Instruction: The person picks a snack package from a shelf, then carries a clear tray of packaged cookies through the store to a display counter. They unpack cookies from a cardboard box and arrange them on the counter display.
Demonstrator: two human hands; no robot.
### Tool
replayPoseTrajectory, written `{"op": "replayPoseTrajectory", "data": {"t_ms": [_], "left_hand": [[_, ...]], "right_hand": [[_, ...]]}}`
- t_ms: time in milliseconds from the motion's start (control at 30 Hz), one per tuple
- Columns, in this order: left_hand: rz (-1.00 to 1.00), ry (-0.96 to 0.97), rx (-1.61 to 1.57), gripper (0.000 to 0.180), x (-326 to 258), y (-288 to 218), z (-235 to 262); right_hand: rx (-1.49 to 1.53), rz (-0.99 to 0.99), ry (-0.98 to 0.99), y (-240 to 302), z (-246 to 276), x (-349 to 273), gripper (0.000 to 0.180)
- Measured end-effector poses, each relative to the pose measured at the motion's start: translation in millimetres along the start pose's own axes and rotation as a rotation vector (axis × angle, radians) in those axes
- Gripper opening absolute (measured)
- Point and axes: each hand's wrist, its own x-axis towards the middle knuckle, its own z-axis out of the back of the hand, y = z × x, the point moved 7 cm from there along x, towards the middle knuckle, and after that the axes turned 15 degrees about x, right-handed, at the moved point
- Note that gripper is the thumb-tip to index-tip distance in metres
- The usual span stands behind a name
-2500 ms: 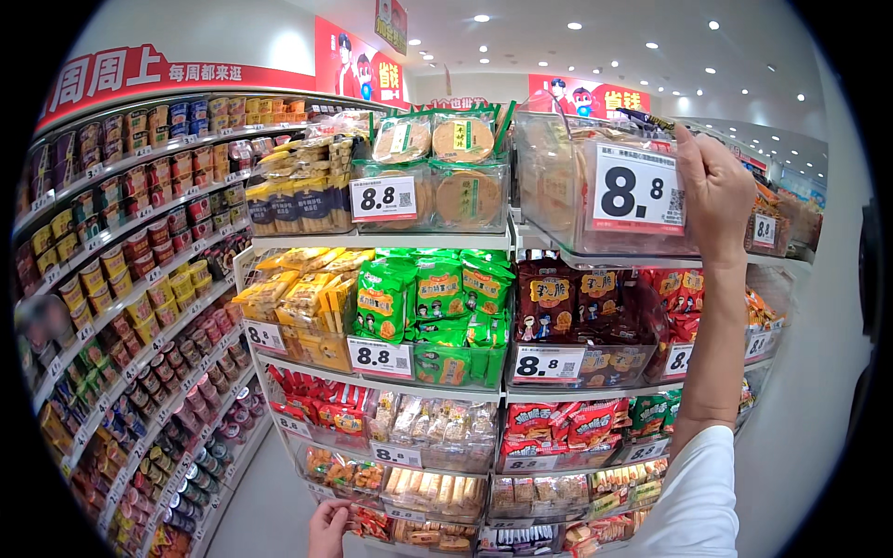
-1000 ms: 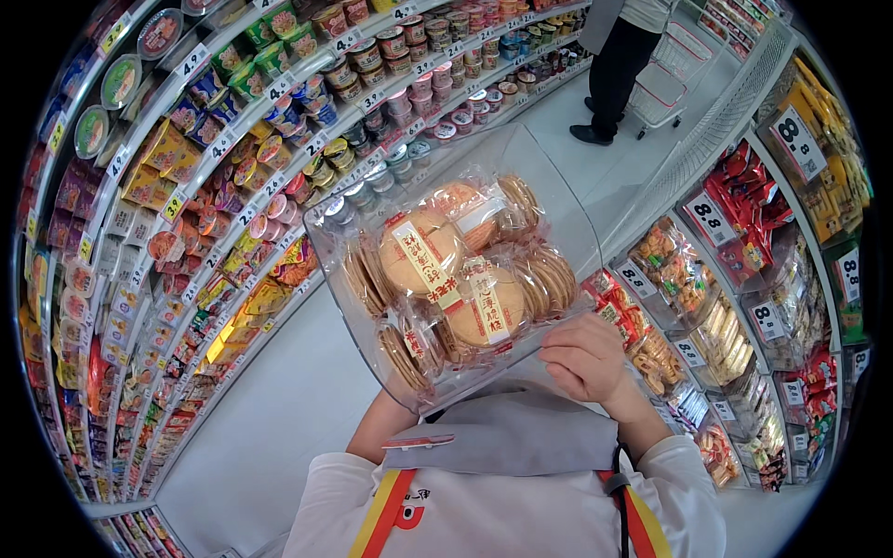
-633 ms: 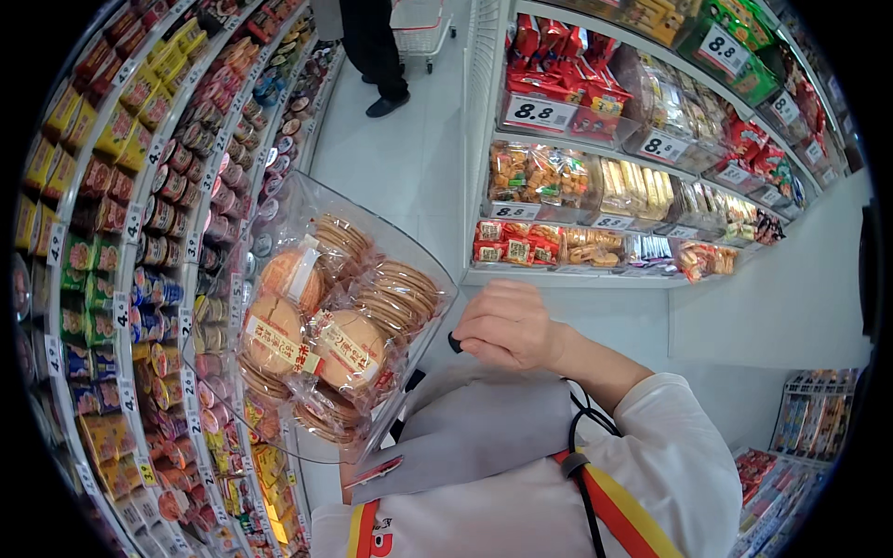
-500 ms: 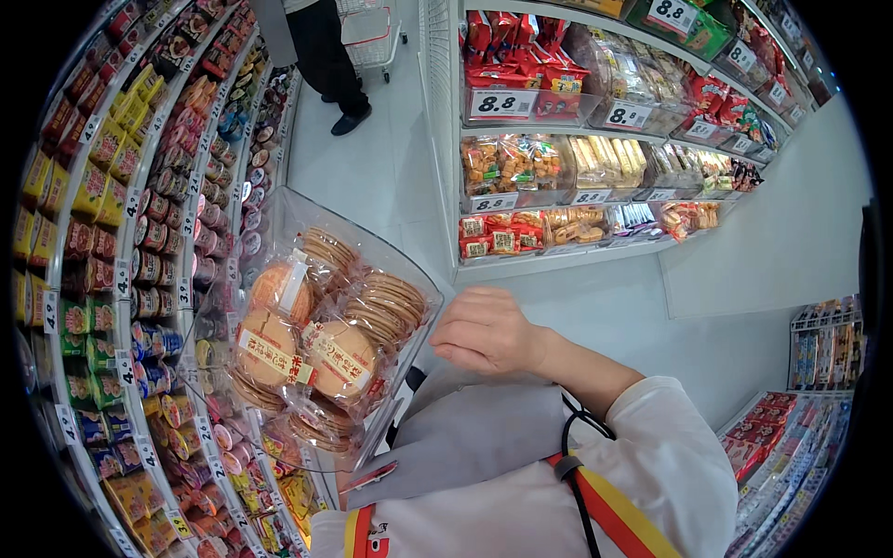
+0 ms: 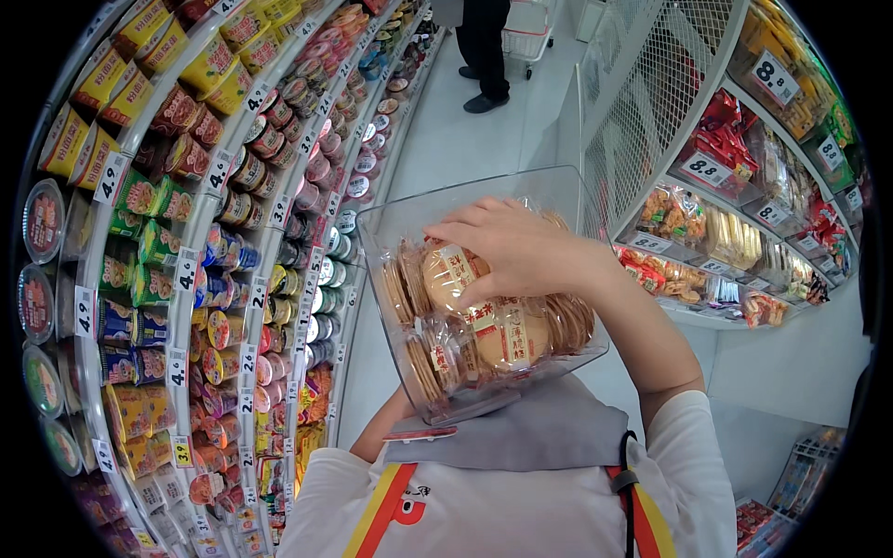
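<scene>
Held in front of my chest is a clear plastic box [image 5: 595, 339] with several see-through packs of round, flat, golden biscuits [image 5: 514, 337] in it. The packs carry pale labels with red print, and some biscuits stand on edge in rows. My right hand [image 5: 507, 244] reaches over the box's right side and rests on top of the packs, fingers and thumb apart. Only my left forearm [image 5: 383, 426] shows, going up behind the near left corner of the box; my left hand is hidden there.
Left, long shelves [image 5: 177, 372] hold cup and bowl noodles. At right, a white rack [image 5: 651, 121] with mesh sides carries bagged snacks. Up the aisle [image 5: 409, 200], a person in dark trousers [image 5: 482, 46] stands beside a white cart [image 5: 528, 33].
My right hand has moved from beside the box onto the biscuit packs. The box has shifted right and turned more level before me. The view has swung left, toward the noodle shelves.
</scene>
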Motion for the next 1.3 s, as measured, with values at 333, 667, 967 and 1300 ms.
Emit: {"op": "replayPoseTrajectory", "data": {"t_ms": [333,667,967,1300], "left_hand": [[0.098,0.056,0.050,0.028,148.1,-28.6,49.6],[0.090,0.124,0.091,0.027,375.0,-141.5,53.0],[0.145,0.239,0.125,0.026,532.8,-212.3,88.8],[0.239,0.554,0.178,0.025,746.7,-275.4,30.4]], "right_hand": [[-0.039,-0.086,0.068,-110.3,61.6,120.6,0.068],[0.627,-0.290,-0.421,-244.8,308.6,190.4,0.038],[0.181,-0.341,-0.130,-346.8,346.4,321.0,0.042],[0.156,-0.605,-1.319,-434.1,488.0,239.3,0.050]]}}
